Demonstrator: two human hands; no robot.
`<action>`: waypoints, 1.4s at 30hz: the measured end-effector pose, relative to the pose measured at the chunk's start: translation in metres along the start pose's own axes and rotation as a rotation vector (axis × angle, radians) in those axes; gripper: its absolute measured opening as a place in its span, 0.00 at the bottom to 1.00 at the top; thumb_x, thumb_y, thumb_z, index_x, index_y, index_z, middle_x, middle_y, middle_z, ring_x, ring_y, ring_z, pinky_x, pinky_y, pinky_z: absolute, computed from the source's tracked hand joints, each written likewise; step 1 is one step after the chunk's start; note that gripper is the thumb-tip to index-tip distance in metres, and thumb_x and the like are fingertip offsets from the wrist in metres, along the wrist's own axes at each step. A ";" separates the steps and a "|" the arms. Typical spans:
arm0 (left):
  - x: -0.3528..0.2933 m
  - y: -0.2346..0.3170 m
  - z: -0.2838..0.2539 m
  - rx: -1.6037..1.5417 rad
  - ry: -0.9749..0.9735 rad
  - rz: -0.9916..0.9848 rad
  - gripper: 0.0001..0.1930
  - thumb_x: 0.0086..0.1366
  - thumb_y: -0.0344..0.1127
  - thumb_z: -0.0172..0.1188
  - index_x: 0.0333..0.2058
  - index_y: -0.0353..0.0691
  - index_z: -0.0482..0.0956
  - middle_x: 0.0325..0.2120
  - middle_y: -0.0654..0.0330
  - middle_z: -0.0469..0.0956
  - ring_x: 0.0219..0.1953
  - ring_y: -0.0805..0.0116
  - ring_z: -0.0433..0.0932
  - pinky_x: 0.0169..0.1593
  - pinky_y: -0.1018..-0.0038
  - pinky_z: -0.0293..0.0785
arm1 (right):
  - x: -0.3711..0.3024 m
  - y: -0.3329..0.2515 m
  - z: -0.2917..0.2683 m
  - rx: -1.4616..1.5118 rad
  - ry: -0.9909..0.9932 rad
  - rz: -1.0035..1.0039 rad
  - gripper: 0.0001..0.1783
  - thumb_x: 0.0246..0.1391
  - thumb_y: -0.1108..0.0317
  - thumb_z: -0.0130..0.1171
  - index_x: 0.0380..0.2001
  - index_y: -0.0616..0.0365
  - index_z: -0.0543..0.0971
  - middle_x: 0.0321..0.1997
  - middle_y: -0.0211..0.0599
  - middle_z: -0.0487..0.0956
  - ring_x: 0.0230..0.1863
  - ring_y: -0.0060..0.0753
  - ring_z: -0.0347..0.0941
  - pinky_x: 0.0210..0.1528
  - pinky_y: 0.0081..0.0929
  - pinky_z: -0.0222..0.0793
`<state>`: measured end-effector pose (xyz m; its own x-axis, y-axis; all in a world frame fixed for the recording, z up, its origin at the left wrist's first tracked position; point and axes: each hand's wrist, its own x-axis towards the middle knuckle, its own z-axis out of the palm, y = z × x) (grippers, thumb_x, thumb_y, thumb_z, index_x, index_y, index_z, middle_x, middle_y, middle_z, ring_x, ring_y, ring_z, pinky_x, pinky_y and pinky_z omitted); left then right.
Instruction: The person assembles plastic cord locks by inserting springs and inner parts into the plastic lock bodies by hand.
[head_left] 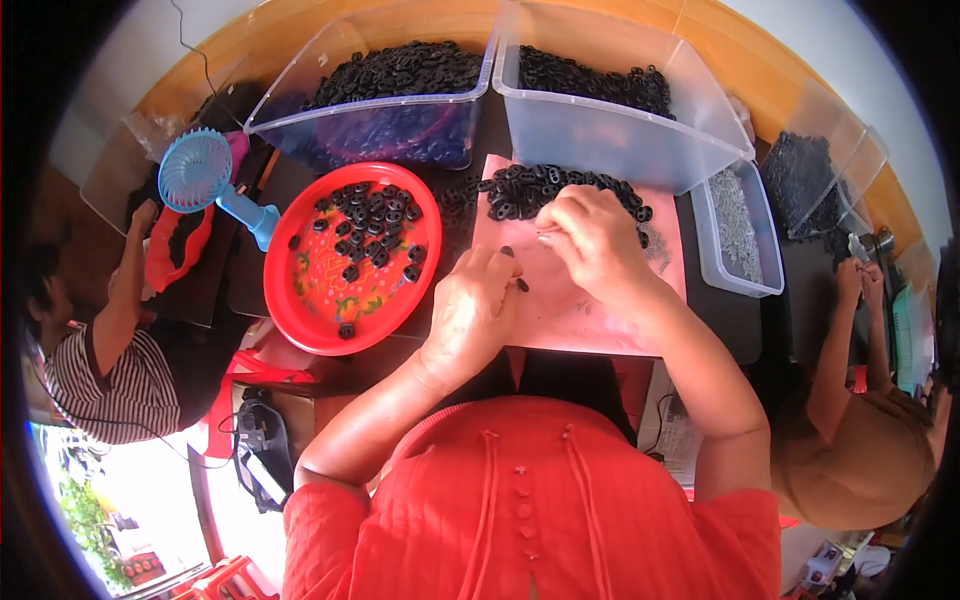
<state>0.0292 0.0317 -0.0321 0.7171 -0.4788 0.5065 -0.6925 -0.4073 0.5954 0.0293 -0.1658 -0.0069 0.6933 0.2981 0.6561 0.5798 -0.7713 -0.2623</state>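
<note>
My left hand [472, 305] is closed round a small black plastic piece [522, 285], whose dark ends show beside the fingers. It hovers over the left edge of a pink sheet [600, 325]. Up and to the right, my right hand [592, 238] has thumb and forefinger pinched together. Whatever lies between those fingertips is too small to make out. Just beyond the right hand is a pile of black two-holed plastic pieces [530, 188]. Close by on the sheet's right side lie tiny silvery parts [655, 248].
Left of the sheet sits a red basin [278, 300] with several black pieces. Two clear bins [625, 135] of black parts stand behind. A smaller tub [712, 255] holds silvery parts. A blue fan [197, 170] is at left. People work on the left [110, 370] and right [850, 440].
</note>
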 end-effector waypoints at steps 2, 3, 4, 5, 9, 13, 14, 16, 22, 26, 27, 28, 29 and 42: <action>0.004 0.005 0.000 0.045 -0.006 -0.004 0.07 0.53 0.21 0.58 0.33 0.33 0.75 0.28 0.52 0.73 0.31 0.52 0.76 0.34 0.64 0.73 | -0.003 0.000 -0.013 0.053 0.066 0.039 0.07 0.45 0.75 0.62 0.27 0.56 0.73 0.29 0.33 0.74 0.36 0.41 0.72 0.39 0.38 0.63; 0.007 0.005 0.000 0.056 -0.016 -0.001 0.07 0.53 0.21 0.58 0.33 0.33 0.75 0.28 0.52 0.73 0.31 0.52 0.76 0.34 0.64 0.73 | -0.006 -0.002 -0.019 0.121 0.073 0.098 0.07 0.45 0.76 0.63 0.27 0.58 0.74 0.28 0.34 0.73 0.34 0.40 0.71 0.37 0.34 0.64; 0.010 0.004 0.000 0.113 0.006 0.020 0.07 0.53 0.22 0.60 0.33 0.34 0.76 0.28 0.52 0.73 0.32 0.52 0.76 0.34 0.63 0.73 | -0.011 -0.002 -0.022 0.191 0.079 0.155 0.07 0.46 0.78 0.63 0.28 0.60 0.75 0.27 0.34 0.72 0.31 0.38 0.70 0.35 0.31 0.65; 0.015 0.003 0.000 0.170 0.028 0.042 0.07 0.53 0.22 0.61 0.33 0.34 0.76 0.28 0.53 0.74 0.32 0.52 0.76 0.34 0.63 0.73 | -0.015 0.000 -0.022 0.233 0.099 0.160 0.07 0.46 0.78 0.63 0.28 0.61 0.74 0.26 0.34 0.72 0.29 0.35 0.69 0.33 0.29 0.65; 0.038 -0.001 0.006 0.341 -0.022 0.123 0.08 0.52 0.26 0.63 0.33 0.37 0.77 0.30 0.55 0.75 0.34 0.53 0.76 0.34 0.61 0.74 | -0.027 0.004 -0.023 0.291 0.112 0.215 0.06 0.48 0.75 0.61 0.26 0.57 0.73 0.26 0.37 0.74 0.29 0.44 0.73 0.33 0.38 0.65; 0.046 -0.005 0.014 0.483 -0.091 0.146 0.07 0.52 0.27 0.64 0.31 0.38 0.77 0.30 0.55 0.74 0.33 0.54 0.76 0.34 0.60 0.75 | -0.031 0.006 -0.031 0.332 0.148 0.217 0.06 0.47 0.79 0.62 0.27 0.63 0.74 0.25 0.36 0.73 0.26 0.34 0.71 0.30 0.29 0.65; 0.047 -0.007 0.015 0.528 -0.119 0.165 0.07 0.52 0.28 0.64 0.30 0.38 0.76 0.29 0.56 0.73 0.33 0.54 0.76 0.33 0.61 0.75 | -0.031 0.006 -0.034 0.336 0.159 0.215 0.06 0.47 0.79 0.62 0.27 0.63 0.74 0.25 0.37 0.74 0.26 0.34 0.71 0.29 0.30 0.65; 0.049 -0.007 0.015 0.578 -0.157 0.186 0.07 0.52 0.28 0.64 0.28 0.38 0.75 0.29 0.56 0.73 0.33 0.55 0.76 0.32 0.62 0.76 | -0.032 0.006 -0.037 0.348 0.180 0.223 0.06 0.47 0.79 0.62 0.27 0.63 0.74 0.25 0.37 0.74 0.26 0.35 0.72 0.29 0.30 0.65; 0.056 -0.010 0.015 0.616 -0.251 0.361 0.06 0.53 0.28 0.62 0.26 0.39 0.72 0.27 0.56 0.70 0.33 0.55 0.75 0.31 0.63 0.76 | -0.032 0.005 -0.043 0.317 0.239 0.211 0.07 0.47 0.77 0.62 0.26 0.59 0.73 0.24 0.37 0.74 0.27 0.41 0.72 0.30 0.35 0.66; 0.060 -0.010 0.013 0.637 -0.309 0.381 0.07 0.53 0.27 0.61 0.27 0.38 0.70 0.27 0.56 0.70 0.33 0.55 0.75 0.30 0.63 0.76 | -0.032 0.006 -0.043 0.308 0.272 0.237 0.07 0.46 0.75 0.62 0.25 0.56 0.73 0.23 0.37 0.74 0.28 0.45 0.73 0.30 0.39 0.65; 0.060 -0.010 0.014 0.622 -0.313 0.359 0.07 0.52 0.27 0.61 0.27 0.38 0.70 0.27 0.56 0.69 0.32 0.55 0.75 0.31 0.63 0.76 | -0.032 0.006 -0.043 0.307 0.274 0.237 0.07 0.46 0.75 0.62 0.25 0.56 0.73 0.23 0.37 0.74 0.28 0.45 0.73 0.30 0.39 0.65; 0.060 -0.011 0.014 0.622 -0.312 0.361 0.07 0.52 0.27 0.61 0.27 0.38 0.70 0.27 0.56 0.69 0.32 0.55 0.75 0.31 0.63 0.76 | -0.032 0.006 -0.042 0.319 0.279 0.255 0.07 0.46 0.75 0.62 0.24 0.56 0.73 0.24 0.38 0.75 0.28 0.45 0.73 0.29 0.39 0.65; 0.059 -0.012 0.013 0.589 -0.295 0.345 0.06 0.53 0.26 0.60 0.27 0.37 0.70 0.26 0.55 0.70 0.31 0.55 0.75 0.31 0.64 0.76 | -0.032 0.006 -0.042 0.330 0.283 0.272 0.07 0.46 0.76 0.62 0.24 0.57 0.73 0.24 0.38 0.75 0.28 0.45 0.73 0.29 0.39 0.65; 0.036 0.052 -0.004 -0.895 -0.214 -0.838 0.06 0.62 0.31 0.59 0.33 0.33 0.79 0.20 0.64 0.74 0.19 0.82 0.66 0.21 0.85 0.58 | -0.044 -0.019 -0.033 0.771 0.085 0.390 0.08 0.49 0.83 0.61 0.34 0.65 0.77 0.30 0.38 0.78 0.30 0.30 0.77 0.32 0.25 0.70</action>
<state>0.0193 -0.0036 0.0194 0.8267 -0.4785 -0.2961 0.3292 -0.0154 0.9441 -0.0266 -0.1824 -0.0077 0.8866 0.0253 0.4618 0.4568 -0.2039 -0.8659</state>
